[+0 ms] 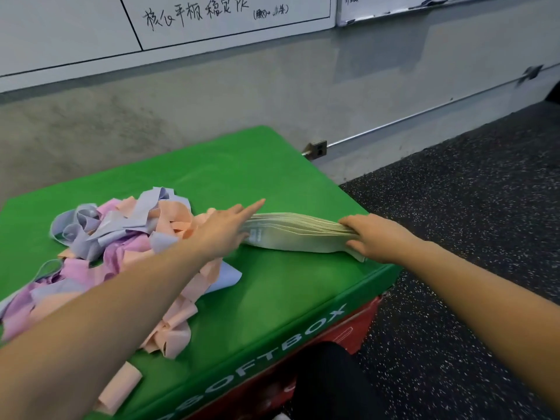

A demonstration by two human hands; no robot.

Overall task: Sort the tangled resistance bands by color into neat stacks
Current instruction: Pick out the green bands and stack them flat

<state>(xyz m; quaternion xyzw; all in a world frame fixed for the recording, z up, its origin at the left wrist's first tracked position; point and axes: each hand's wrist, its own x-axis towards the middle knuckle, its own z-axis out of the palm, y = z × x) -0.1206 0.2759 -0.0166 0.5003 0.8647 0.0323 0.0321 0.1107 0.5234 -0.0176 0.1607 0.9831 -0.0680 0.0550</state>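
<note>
1. While the right hand (375,237) clamps the near end of the pale green band stack (298,234), thumb under and fingers curled over its edge, that end stays squared near the right corner of the green soft box (272,295); the clamp likely keeps the layers from fanning out.
2. At the stack's other end the left hand (225,227) lies flat with fingers straight, forefinger pointing past the stack, its palm side pressing or brushing the band ends; probably it is evening them against the right hand's hold.
3. Lying across the box top between the two hands, the stack is set apart from the tangled pile (121,253), which suggests green is the first color sorted.
4. Purple, pink and peach bands in the pile remain knotted together to the left, under the left forearm; one loose peach band (119,386) lies near the box's front edge.
5. Behind the box rises a grey wall with a whiteboard (212,16); speckled black floor (469,207) lies to the right.
</note>
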